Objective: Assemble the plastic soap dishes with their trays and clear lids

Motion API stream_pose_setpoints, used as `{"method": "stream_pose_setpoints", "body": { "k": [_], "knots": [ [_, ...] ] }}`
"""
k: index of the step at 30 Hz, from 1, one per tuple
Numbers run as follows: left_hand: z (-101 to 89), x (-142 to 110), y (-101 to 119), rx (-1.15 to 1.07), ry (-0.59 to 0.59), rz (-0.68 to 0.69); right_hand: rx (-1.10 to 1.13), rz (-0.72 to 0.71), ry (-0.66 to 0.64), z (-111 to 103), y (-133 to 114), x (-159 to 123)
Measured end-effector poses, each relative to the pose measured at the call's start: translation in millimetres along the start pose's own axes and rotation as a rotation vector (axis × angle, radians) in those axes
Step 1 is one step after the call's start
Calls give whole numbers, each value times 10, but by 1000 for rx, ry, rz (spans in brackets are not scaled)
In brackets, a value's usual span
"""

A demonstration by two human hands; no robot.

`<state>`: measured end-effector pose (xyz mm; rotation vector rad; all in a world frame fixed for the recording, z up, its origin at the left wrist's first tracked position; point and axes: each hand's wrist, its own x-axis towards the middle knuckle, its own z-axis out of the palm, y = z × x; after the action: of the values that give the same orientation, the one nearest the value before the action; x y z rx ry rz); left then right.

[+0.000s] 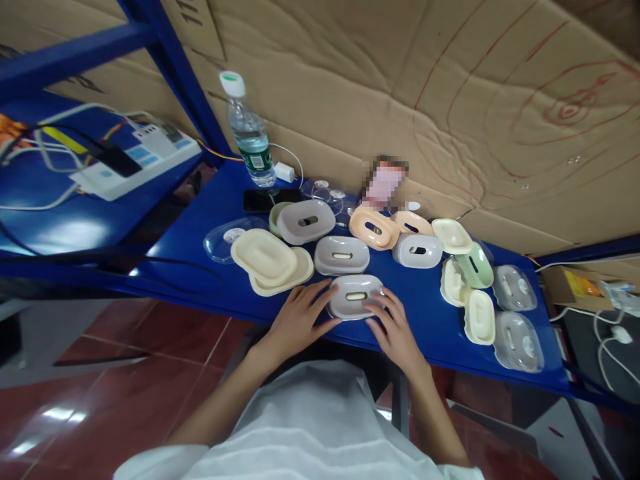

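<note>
A grey oval plastic dish (pixel 345 305) with a slot in its middle lies at the table's front edge. My left hand (pixel 299 319) holds its left end between thumb and fingers. At its right end, the fingers of my right hand (pixel 395 328) are curled against the side. Just behind it sits a similar grey dish (pixel 330 261), also slotted. To the left of my left hand, a cream oval piece (pixel 264 257) overlaps another cream piece (pixel 299 270). The underside of the held dish is hidden.
Behind stand a grey dish (pixel 290 223), peach dishes (pixel 365 225) and a water bottle (pixel 254 143). To the right are a grey stack (pixel 404 255), a green piece (pixel 470 263), cream pieces (pixel 480 317) and clear covers (pixel 520 341). A power strip (pixel 113 183) lies left; cardboard (pixel 350 87) rises behind.
</note>
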<state>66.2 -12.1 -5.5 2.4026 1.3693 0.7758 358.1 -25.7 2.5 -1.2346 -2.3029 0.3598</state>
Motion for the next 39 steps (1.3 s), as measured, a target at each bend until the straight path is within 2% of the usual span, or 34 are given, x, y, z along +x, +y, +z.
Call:
{"method": "stream_pose_setpoints", "body": {
  "k": [4, 7, 8, 10, 11, 12, 15, 16, 18, 20, 23, 25, 28, 31, 35, 39],
  "knots": [
    [52, -31, 31, 33, -17, 9, -78, -35, -29, -2, 13, -33],
    [37, -41, 36, 9, 9, 41, -118, -29, -19, 2, 4, -57],
    [6, -41, 18, -12, 51, 51, -124, -25, -17, 4, -1, -62],
    [-108, -39, -71, -42, 238, 19, -125, -21, -15, 6, -9, -65],
    [-192, -37, -143, -45, 378, -26, -122, -20, -17, 6, -12, -63],
    [-291, -37, -231, -28, 526, -97, -119, -19, -20, 4, -13, -60],
    [-628, -37, -537, 58, 802, -305, -108, -11, -30, -2, -6, -51],
    [-733, -39, -630, 106, 799, -346, -105, -6, -31, -3, -1, -49],
    [-899, -49, -780, 181, 712, -448, -100, 1, -28, 1, 12, -52],
    [-989, -70, -891, 242, 549, -564, -102, 3, -23, 13, 26, -61],
    [-999, -116, -1075, 253, 248, -717, -113, 5, -12, 40, 42, -80],
    [-964, -148, -1237, 214, 139, -726, -113, 13, 1, 51, 43, -88],
    [-912, -181, -1469, 186, 181, -660, -97, 19, 17, 48, 33, -87],
    [-898, -188, -1582, 196, 222, -641, -79, 26, 16, 39, 26, -76],
    [-912, -186, -1563, 200, 241, -640, -67, 40, 21, 38, 28, -59],
    [-886, -213, -1501, 193, 355, -700, -60, 51, 21, 44, 39, -57]
  ]
}}
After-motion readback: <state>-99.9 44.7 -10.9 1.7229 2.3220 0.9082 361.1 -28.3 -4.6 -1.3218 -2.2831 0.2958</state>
